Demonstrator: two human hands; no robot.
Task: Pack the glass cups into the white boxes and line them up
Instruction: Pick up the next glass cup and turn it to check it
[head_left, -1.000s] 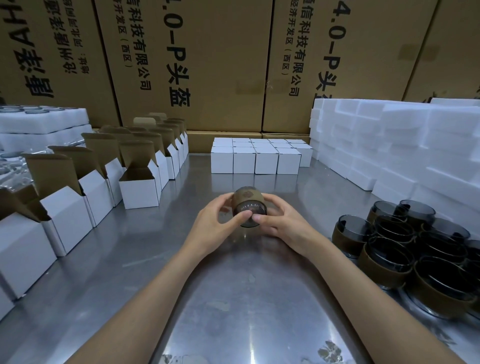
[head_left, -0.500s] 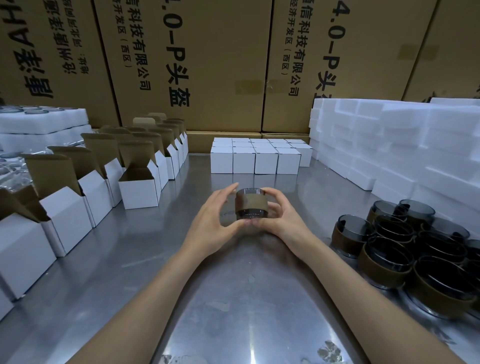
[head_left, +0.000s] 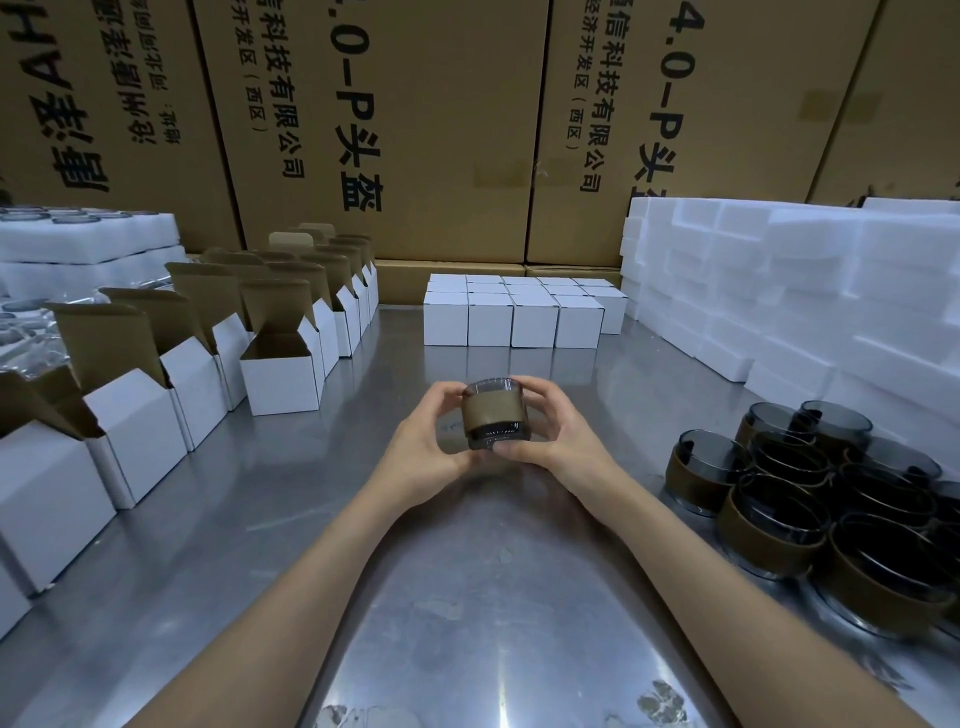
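Smoky grey glass with a brown paper band round its middle: one cup (head_left: 494, 413) sits upright between both hands above the middle of the steel bench (head_left: 467, 597). The left hand (head_left: 428, 441) curls round its left side and the right hand (head_left: 558, 441) round its right, thumbs meeting under its base, fingers wrapped behind the rim. Whether the cup touches the bench or is held just off it cannot be told.

Along the left edge stand rows of open white boxes (head_left: 280, 364), brown flaps raised. At the back edge, closed white boxes (head_left: 511, 317) are lined up side by side in neat rows. By the right edge, more banded cups (head_left: 789, 499) are crowded together, some touching. White foam blocks (head_left: 779, 280) are stacked at the back right corner, and big brown cartons (head_left: 441, 130) stand behind the bench.
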